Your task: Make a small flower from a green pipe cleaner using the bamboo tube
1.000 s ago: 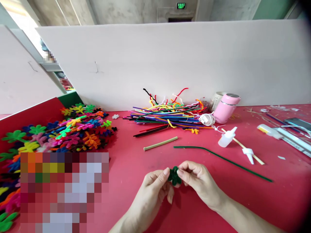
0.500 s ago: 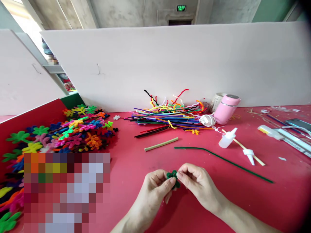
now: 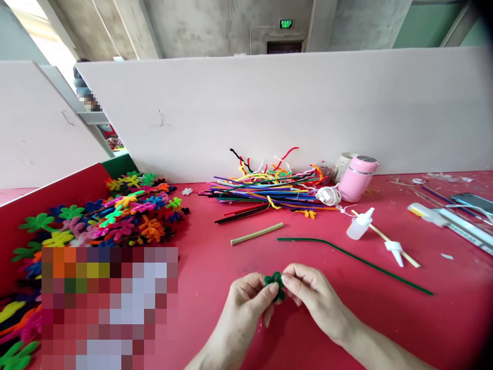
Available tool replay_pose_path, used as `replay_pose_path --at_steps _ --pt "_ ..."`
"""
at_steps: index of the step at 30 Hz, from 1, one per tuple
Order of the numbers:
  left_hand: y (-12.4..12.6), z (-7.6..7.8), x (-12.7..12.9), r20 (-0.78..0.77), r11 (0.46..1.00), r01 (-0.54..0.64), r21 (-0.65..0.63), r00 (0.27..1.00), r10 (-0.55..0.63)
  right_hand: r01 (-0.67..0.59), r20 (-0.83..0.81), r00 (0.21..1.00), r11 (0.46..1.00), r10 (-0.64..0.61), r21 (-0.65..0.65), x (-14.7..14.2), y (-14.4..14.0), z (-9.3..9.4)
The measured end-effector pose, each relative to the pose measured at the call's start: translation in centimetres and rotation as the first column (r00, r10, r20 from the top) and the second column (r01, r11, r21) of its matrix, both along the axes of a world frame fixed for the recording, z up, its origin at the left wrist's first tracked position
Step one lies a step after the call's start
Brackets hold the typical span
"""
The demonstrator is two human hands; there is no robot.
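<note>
A dark green pipe-cleaner flower (image 3: 278,278) is held just above the red table, with several looped petals showing. My left hand (image 3: 248,298) pinches it between thumb and fingers from the left side. From the right, the thumb and forefinger of my right hand (image 3: 308,288) are pressed together at the edge of a petal. My fingers cover part of the flower. Beyond my hands lies a long dark green pipe cleaner (image 3: 358,260), bent near its left end. Left of that is a short pale green stick (image 3: 257,234).
A heap of colourful pipe-cleaner flowers (image 3: 119,216) fills the left side. At the back lie a bundle of loose pipe cleaners (image 3: 265,187) and a pink bottle (image 3: 358,180). To the right are a white glue bottle (image 3: 360,226), a thin wooden stick (image 3: 410,258) and a phone (image 3: 472,199).
The view has tilted up slightly, so the scene sits a little lower. Both hands keep their hold on the green flower, with barely any finger movement.
</note>
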State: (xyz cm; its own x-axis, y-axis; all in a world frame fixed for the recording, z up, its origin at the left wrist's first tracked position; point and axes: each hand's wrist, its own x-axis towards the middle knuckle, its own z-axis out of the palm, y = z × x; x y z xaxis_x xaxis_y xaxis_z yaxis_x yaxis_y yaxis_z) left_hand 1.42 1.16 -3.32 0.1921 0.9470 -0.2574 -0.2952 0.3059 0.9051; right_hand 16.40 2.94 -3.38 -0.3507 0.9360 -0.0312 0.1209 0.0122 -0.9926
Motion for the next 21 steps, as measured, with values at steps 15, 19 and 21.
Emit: replay_pose_path --at_steps 15,19,21 --pt "0.2 0.1 0.1 0.162 0.995 0.064 -0.070 0.985 -0.052 -0.009 0.025 1.000 0.995 0.006 0.097 0.4 0.0 0.3" --pt "0.2 -0.6 0.0 0.065 0.999 0.019 -0.047 0.998 -0.016 -0.023 0.098 0.995 0.988 0.008 0.154 0.3 -0.1 0.3" --pt "0.1 -0.7 0.0 -0.021 1.000 -0.002 -0.025 1.000 0.001 -0.029 0.141 0.990 0.980 0.001 0.195 0.3 -0.2 0.4"
